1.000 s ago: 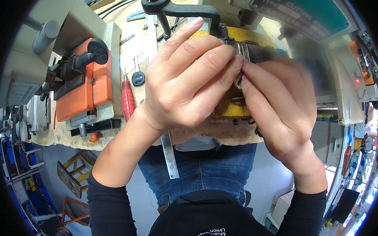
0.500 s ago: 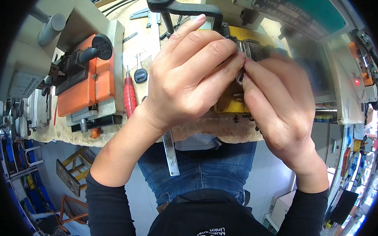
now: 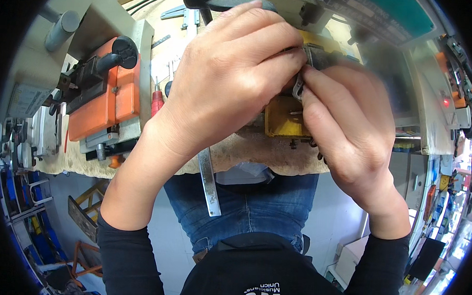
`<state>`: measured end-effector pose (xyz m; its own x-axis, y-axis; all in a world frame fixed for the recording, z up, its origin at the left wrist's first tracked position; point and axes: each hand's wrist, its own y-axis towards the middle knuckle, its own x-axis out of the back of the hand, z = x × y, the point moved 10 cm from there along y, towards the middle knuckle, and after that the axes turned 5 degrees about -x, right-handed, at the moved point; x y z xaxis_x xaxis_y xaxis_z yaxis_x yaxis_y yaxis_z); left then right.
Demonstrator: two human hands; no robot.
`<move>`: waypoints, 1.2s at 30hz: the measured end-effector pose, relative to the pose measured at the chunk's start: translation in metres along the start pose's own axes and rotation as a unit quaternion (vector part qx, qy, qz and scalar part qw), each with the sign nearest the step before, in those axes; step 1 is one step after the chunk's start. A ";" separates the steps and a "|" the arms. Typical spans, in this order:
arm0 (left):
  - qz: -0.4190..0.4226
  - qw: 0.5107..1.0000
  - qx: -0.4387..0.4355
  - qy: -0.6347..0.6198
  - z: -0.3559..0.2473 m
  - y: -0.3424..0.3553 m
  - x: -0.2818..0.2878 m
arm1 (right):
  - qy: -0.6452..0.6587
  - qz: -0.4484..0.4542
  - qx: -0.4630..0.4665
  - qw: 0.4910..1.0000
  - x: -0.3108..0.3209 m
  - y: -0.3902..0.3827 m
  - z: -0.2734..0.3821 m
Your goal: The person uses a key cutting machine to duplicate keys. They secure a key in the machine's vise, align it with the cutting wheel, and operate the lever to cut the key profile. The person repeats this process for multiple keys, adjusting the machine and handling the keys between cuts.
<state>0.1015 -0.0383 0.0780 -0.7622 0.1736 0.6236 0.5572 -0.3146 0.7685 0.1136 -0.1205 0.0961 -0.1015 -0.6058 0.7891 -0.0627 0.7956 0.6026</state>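
Observation:
Above a yellow metal tray (image 3: 283, 120) of a machine, my two hands meet fingertip to fingertip. My left hand (image 3: 233, 80) is closed, thumb and index finger pinched together; whatever is between them is hidden. In my right hand (image 3: 351, 125), thumb and fingers pinch a small silver metal piece with a rounded end (image 3: 298, 89), perhaps a key's head, though most of it is covered. A grey clamp part (image 3: 315, 54) of the machine shows just beyond the fingertips. Behind my left hand runs a thick black lever (image 3: 228, 2).
At left stands a machine with an orange base (image 3: 106, 99). Near my left wrist are a red-handled screwdriver (image 3: 157, 102) and a mostly covered black-headed key (image 3: 168, 88). A steel ruler (image 3: 209, 183) overhangs the bench edge. A caliper (image 3: 188, 20) lies farther back.
My left hand and wrist have shifted leftward and now cover more of the screwdriver and black-headed key. More of the silver piece shows. My right hand stays nearly in place.

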 end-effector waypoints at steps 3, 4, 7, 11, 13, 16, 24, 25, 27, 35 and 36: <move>0.012 0.998 -0.001 0.060 0.012 -0.017 0.000 | -0.002 -0.031 0.010 0.999 0.002 -0.001 0.001; 0.013 0.998 0.033 0.055 0.015 -0.020 0.004 | -0.001 -0.039 0.013 0.999 0.002 -0.001 0.002; -0.004 0.982 0.189 -0.026 0.018 -0.028 0.017 | -0.009 -0.036 0.004 0.999 0.000 -0.004 0.000; -0.001 0.901 0.385 -0.202 0.046 -0.063 0.011 | -0.013 -0.020 -0.001 1.000 0.000 -0.001 0.002; -0.111 0.788 0.467 -0.385 0.064 -0.075 -0.003 | -0.014 -0.014 -0.003 1.000 -0.001 0.000 0.003; -0.092 0.714 0.509 -0.472 0.070 -0.084 -0.021 | 0.001 -0.012 -0.002 1.000 -0.002 -0.002 0.001; -0.102 0.702 0.518 -0.479 0.066 -0.087 -0.022 | 0.003 -0.030 0.000 1.000 0.001 -0.009 -0.004; -0.108 0.731 0.511 -0.440 0.067 -0.086 -0.016 | 0.001 -0.033 0.000 0.999 0.001 -0.011 -0.004; -0.120 0.783 0.492 -0.360 0.064 -0.084 -0.005 | 0.007 -0.031 -0.007 0.999 0.002 -0.013 -0.003; -0.003 0.929 0.292 -0.225 -0.007 -0.029 0.017 | 0.014 0.046 -0.052 0.997 -0.001 -0.013 -0.003; 0.009 0.884 0.346 -0.315 -0.003 -0.035 0.000 | 0.014 0.044 -0.052 0.998 -0.001 -0.014 -0.003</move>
<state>0.0809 -0.0300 0.0509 -0.5383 0.7284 0.4239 0.8012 0.2863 0.5254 0.1181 -0.1312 0.0875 -0.0739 -0.5350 0.8416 0.0479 0.8410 0.5389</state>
